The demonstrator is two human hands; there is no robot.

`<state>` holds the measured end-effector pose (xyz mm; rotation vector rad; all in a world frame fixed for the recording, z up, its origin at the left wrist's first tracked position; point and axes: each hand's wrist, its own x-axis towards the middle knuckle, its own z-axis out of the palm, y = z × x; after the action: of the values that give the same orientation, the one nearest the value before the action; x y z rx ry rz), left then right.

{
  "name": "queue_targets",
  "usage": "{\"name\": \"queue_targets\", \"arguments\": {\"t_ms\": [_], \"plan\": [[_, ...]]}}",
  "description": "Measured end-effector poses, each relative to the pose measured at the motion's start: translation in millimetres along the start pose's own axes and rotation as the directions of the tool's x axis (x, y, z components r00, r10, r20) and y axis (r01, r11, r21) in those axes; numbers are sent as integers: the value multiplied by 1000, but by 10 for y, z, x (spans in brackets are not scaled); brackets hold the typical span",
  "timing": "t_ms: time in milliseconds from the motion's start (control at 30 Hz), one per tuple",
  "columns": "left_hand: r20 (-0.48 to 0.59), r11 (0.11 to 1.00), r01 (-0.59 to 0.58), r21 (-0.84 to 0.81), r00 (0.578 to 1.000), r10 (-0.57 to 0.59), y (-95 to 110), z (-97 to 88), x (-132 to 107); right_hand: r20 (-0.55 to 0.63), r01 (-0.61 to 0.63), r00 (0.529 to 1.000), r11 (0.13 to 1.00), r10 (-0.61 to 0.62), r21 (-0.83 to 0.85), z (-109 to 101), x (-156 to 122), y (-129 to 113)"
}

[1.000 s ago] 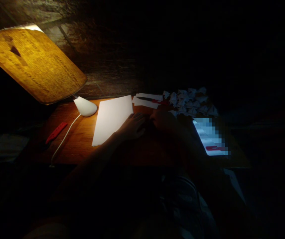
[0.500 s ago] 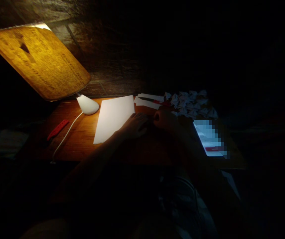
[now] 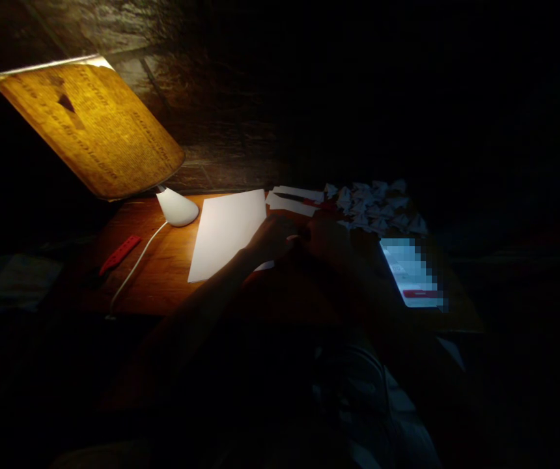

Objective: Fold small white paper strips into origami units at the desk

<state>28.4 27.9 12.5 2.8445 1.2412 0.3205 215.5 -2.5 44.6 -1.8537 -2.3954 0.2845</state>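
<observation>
My left hand (image 3: 274,236) is closed just past the right edge of a stack of white paper (image 3: 226,231), its forearm crossing the lower part of the sheets. My right hand (image 3: 323,238) meets it from the right, also closed, its fingers in deep shadow. A small pale sliver (image 3: 292,238) shows between the two hands; whether it is paper or a lit thumb I cannot tell. Beyond the hands lie white paper strips (image 3: 292,203) with a dark and red object (image 3: 316,204) among them. Many small folded white paper pieces (image 3: 370,207) are heaped to the right.
A lamp with a yellow printed shade (image 3: 94,130) and white base (image 3: 176,207) stands left, its white cable (image 3: 136,270) running to the table's (image 3: 172,260) front edge. A red cutter-like object (image 3: 120,253) lies beside it. A lit phone (image 3: 409,273) lies at right.
My left hand has drawn up from lying flat, its fingers now curled against the right hand. The paper's lower right corner has come into sight. The whole view has shifted slightly.
</observation>
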Motion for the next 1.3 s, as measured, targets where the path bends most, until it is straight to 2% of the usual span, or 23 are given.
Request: {"name": "queue_targets", "arguments": {"t_ms": [133,267,400,500,733,933,1067,1200,1300], "plan": [[-40,999,35,2,999,-34,-23,61,-21,-13,30,999,997,-31,-67,11,-8,-63],[0,996,86,3,996,-86,-13,67,-22,-23,22,999,995,-24,-95,4,-27,-130],[-3,993,118,5,993,-118,19,53,-18,-7,15,1000,991,-17,-131,-16,-59,-182],[-21,994,110,-5,994,-110,27,59,-24,5,13,1000,987,-13,-161,-16,-70,-193],[-36,995,96,-11,995,-96,-10,103,-28,8,93,996,980,-93,-173,-30,-89,-187],[-71,998,62,-14,995,-63,-83,187,-31,71,203,979,953,-191,-227,-105,-47,-157],[-107,999,32,-15,994,-34,-122,232,-22,60,220,975,947,-212,-235,-53,-23,-84],[-109,1000,-10,-13,994,8,-131,239,-15,12,202,979,961,-203,-187,56,-67,-5],[-96,1000,-23,-10,995,21,-120,220,-18,-41,100,994,988,-106,-119,111,-106,24]]}}
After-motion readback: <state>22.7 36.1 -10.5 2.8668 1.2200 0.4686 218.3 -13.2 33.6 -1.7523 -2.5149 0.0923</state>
